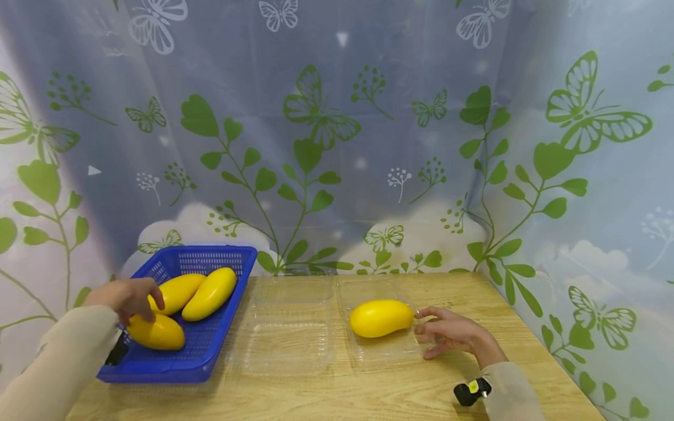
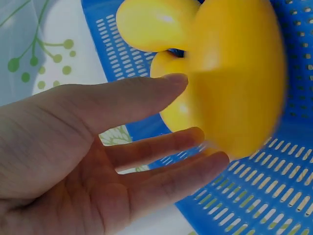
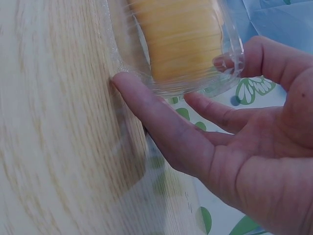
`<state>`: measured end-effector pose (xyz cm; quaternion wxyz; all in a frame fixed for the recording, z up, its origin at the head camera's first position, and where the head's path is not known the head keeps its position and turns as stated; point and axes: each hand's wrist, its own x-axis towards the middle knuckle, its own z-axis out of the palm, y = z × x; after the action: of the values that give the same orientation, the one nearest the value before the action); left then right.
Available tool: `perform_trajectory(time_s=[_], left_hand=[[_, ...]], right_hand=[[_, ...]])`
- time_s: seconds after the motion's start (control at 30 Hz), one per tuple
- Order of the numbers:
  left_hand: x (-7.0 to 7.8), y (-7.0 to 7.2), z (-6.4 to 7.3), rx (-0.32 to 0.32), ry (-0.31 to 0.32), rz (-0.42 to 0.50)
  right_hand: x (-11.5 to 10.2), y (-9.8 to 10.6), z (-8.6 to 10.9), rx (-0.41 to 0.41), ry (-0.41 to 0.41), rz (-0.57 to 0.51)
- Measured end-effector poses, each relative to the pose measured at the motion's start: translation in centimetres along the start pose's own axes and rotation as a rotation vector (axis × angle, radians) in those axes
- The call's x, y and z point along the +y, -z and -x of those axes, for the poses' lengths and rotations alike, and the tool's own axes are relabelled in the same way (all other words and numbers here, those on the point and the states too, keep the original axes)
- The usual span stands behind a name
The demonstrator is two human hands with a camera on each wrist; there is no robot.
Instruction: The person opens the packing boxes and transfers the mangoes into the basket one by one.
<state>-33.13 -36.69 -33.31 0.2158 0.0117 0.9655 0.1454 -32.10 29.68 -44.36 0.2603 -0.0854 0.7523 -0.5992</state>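
Note:
In the blue basket (image 1: 210, 365) on the left lie several yellow mangoes. My left hand (image 1: 126, 298) reaches over the front mango (image 1: 160, 333); in the left wrist view its thumb and fingers meet one side of that fruit without wrapping round it. Behind it are two more mangoes (image 1: 210, 294). Another mango (image 1: 380, 318) rests in a clear plastic container (image 1: 368, 354) on the right. My right hand (image 1: 453, 336) holds that container's right end. In the right wrist view, one fingertip shows through the plastic wall and the other fingers lie outside it.
Between the basket and the filled container sits a second clear plastic container (image 1: 286, 351), its lid folded back. Both containers stand on a wooden table (image 1: 347, 397). A patterned curtain (image 1: 337, 117) rises directly behind the table and along its sides.

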Motion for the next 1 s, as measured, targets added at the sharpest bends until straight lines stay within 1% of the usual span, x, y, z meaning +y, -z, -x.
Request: perform_trajectory(time_s=[0.13,0.23,0.3,0.37,0.57,0.63,0.7,0.8,0.87,1.0], left_hand=[[-0.2,-0.1,-0.1,0.016,-0.010,-0.003],[0.1,0.1,-0.3,0.027,-0.007,-0.002],[0.5,0.2,-0.4,0.029,-0.006,-0.017],[1.1,0.3,-0.5,0.029,-0.019,-0.042],[3.4,0.5,-0.7,0.031,-0.052,-0.093],[4.2,0.6,-0.8,0.039,-0.081,-0.132],[4.8,0.6,-0.9,0.061,-0.118,-0.165],[5.8,0.6,-1.0,0.107,-0.194,-0.213],[6.6,0.5,-0.9,0.129,-0.231,-0.206],[8.7,0.2,-0.4,0.149,-0.293,-0.193]], right_hand=[[0.0,-0.1,0.0,0.008,-0.002,-0.002],[0.0,-0.1,-0.1,0.010,-0.001,-0.001],[0.1,-0.1,-0.1,0.012,-0.002,0.000],[0.1,0.0,-0.2,0.011,-0.005,0.000],[0.1,0.0,-0.2,0.014,-0.008,0.001],[0.1,0.0,-0.2,0.014,-0.005,0.001],[0.0,-0.1,-0.1,0.011,-0.002,-0.001],[-0.1,-0.2,-0.1,0.007,-0.003,-0.007],[-0.1,-0.2,0.0,0.004,-0.001,-0.006],[-0.1,-0.2,0.0,0.008,-0.003,-0.003]])
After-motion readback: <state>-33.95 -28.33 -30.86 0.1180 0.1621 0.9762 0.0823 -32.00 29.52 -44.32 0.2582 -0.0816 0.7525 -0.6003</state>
